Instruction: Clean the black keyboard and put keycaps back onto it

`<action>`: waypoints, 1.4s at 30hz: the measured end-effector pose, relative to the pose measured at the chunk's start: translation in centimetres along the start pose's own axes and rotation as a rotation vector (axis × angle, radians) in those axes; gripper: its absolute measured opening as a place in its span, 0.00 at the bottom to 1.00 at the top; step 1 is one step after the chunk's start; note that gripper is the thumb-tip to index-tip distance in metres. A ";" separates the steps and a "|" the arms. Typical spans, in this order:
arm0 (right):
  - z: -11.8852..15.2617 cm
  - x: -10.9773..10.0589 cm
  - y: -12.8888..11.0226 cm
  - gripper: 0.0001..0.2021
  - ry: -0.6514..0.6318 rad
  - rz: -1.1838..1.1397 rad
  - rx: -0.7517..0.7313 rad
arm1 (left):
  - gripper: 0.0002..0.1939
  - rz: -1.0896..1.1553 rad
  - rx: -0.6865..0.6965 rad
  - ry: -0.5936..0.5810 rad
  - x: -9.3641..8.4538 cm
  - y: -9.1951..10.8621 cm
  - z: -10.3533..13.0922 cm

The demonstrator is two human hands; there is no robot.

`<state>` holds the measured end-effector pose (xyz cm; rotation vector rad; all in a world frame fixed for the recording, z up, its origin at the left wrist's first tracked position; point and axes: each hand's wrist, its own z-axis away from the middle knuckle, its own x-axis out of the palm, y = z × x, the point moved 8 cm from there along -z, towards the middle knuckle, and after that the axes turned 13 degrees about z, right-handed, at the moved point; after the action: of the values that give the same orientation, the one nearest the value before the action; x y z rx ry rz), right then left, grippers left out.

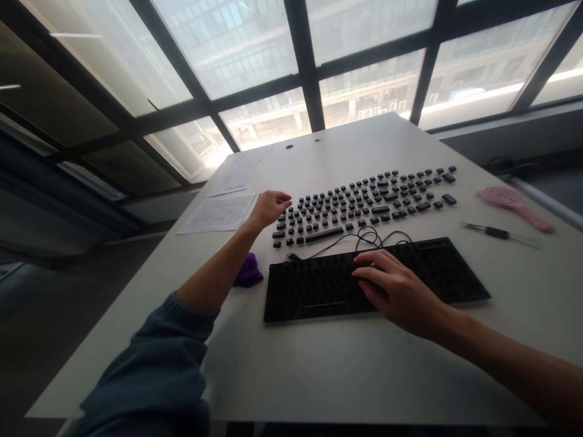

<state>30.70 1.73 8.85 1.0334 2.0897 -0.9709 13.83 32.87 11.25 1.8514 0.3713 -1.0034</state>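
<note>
A black keyboard base (pixel 314 291) without its keycaps lies in front of me on the white table. Above it my right hand (pixel 396 291) hangs with fingers bent and apart, near or touching its middle; I see nothing held. My left hand (pixel 268 207) reaches to the left end of many loose black keycaps (pixel 337 203) laid out in rows. Its fingertips are drawn together beside the upper-left keycaps, and what they hold, if anything, is too small to tell. The long spacebar (pixel 324 235) lies in the nearest row.
A coiled cable (pixel 368 235) with its USB plug (pixel 294 257) lies behind the base. Purple cloth (pixel 248 271) sits left of it. Printed sheets (pixel 218 214) lie at the left. On the right are a wire keycap puller (pixel 498 233) and a pink hairbrush (pixel 514 204).
</note>
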 end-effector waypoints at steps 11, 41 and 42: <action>-0.2 -0.2 0.3 0.10 -0.015 -0.017 0.027 | 0.08 -0.074 -0.123 -0.038 6.2 -4.0 -8.3; 0.1 -0.3 0.1 0.11 0.029 0.012 -0.008 | 0.10 0.143 0.150 -0.161 2.2 2.7 16.3; 0.1 -0.3 0.2 0.11 0.032 0.010 -0.005 | 0.10 0.136 0.151 -0.166 2.3 2.7 16.3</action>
<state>31.01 1.63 9.01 1.0624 2.1095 -0.9494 9.12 17.20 7.87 1.8835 0.0704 -1.1062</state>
